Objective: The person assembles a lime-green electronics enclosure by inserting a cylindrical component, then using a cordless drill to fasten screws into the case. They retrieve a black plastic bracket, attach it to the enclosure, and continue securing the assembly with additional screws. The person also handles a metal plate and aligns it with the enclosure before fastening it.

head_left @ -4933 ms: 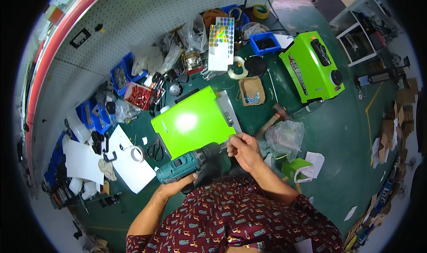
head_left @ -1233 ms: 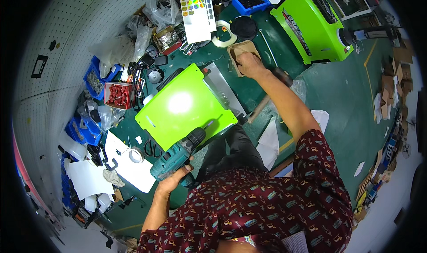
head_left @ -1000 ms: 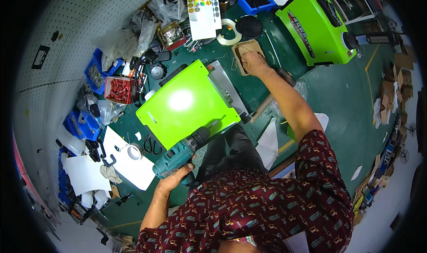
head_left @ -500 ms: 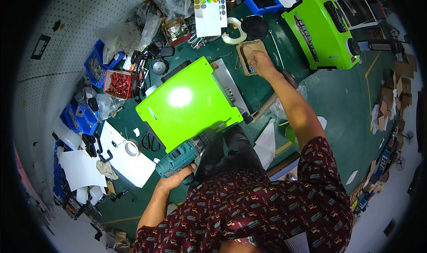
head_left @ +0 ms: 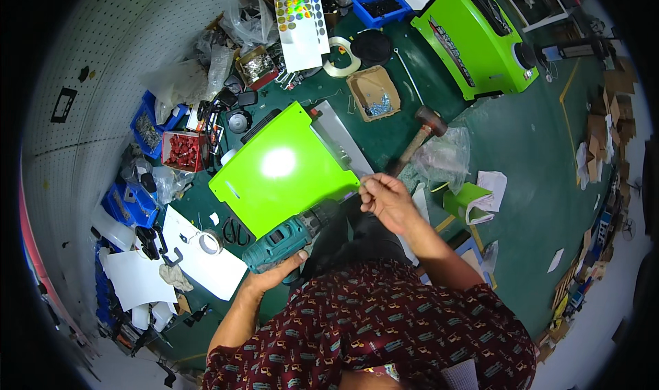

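My left hand (head_left: 276,273) is wrapped round the grip of a teal cordless drill (head_left: 277,246). Its chuck points up and right, toward the near edge of a bright green metal case (head_left: 271,191) with a glare spot on top. At the case's right corner is my right hand (head_left: 388,203), fingers pinched together; anything between the fingertips is too small to make out. Beyond it sits an open cardboard box (head_left: 362,88) with small silvery screws inside. A hammer (head_left: 416,140) lies between that box and my right hand.
A second green case (head_left: 467,43) stands far right. Leftward are blue bins (head_left: 145,131), a box of red parts (head_left: 182,150), a tape roll (head_left: 210,242) and black scissors (head_left: 237,231). A clear plastic bag (head_left: 443,158) lies right of the hammer.
My right hand has come out of the cardboard box and moved back to the green case's right corner, fingers pinched. The drill stays in my left hand, nearly still.
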{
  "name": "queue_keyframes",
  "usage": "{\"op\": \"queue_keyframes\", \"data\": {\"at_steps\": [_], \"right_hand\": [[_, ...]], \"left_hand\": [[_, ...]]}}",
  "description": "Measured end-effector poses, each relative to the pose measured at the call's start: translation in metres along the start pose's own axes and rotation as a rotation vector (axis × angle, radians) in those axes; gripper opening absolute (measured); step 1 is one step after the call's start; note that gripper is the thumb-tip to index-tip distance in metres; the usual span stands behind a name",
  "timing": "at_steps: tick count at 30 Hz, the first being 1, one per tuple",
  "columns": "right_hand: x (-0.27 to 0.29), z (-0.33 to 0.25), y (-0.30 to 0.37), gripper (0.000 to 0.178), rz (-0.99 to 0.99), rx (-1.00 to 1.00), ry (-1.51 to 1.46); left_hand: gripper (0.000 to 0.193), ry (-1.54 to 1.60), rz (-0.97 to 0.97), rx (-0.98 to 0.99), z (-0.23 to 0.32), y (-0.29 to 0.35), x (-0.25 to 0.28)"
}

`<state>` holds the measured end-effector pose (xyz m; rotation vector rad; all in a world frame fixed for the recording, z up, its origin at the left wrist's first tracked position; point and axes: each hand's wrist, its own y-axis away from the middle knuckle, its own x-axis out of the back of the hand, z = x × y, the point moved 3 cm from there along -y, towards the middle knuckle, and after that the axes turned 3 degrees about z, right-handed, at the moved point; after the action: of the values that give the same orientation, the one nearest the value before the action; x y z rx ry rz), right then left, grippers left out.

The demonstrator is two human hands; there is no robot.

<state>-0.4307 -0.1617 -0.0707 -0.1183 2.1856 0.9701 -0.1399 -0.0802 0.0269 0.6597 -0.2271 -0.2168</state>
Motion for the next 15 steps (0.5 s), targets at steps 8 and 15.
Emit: {"op": "queue_keyframes", "data": {"at_steps": [8, 15], "right_hand": [[0.0, 0.018, 0.015, 0.019, -0.023, -0.032, -0.054], [0.002, 0.015, 0.019, 0.02, -0.039, -0.062, -0.049]], "left_hand": [[0.031, -0.13, -0.078, -0.002, -0.014, -0.006, -0.004], [0.026, -0.345, -0.069, -0.136, 0.015, -0.007, -0.001]]}}
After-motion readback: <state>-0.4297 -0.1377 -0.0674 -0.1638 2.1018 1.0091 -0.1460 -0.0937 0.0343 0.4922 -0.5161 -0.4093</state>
